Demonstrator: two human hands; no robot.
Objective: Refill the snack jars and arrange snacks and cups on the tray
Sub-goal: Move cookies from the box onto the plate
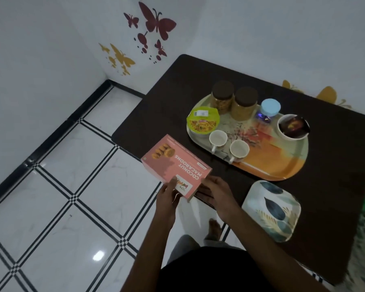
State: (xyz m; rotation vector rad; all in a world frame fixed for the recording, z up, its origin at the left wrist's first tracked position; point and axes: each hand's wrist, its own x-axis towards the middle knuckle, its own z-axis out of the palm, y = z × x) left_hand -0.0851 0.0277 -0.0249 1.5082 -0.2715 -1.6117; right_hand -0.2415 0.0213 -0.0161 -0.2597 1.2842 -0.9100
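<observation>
Two hands held the pink biscuit box (176,166) by its near end, out past the edge of the dark table (325,186) and above the tiled floor (51,207). The left hand (167,199) had its thumb laid on the top face and its fingers curled under; the right hand (217,194) was closed around the near corner from the other side. Most of the box reached away from that grip with nothing beneath it, so to my eye a slack hold could have let the far end dip, or dropped the box on the tiles.

Further right, the tray (278,165) sat on the table, already crowded. A sealed snack cup (203,121) stood at its left end, two brown-lidded jars (233,101) and a blue-lidded jar (270,108) along the back, two white cups (229,144) near the front edge, and a white bowl (291,128) of something dark at the right. I judged the white cups the likeliest to be knocked if the box swung in low over the tray's near rim.

Nearest on the right lay a leaf-patterned plate (271,209), close to the table's front edge, where a passing forearm could have nudged it off.
</observation>
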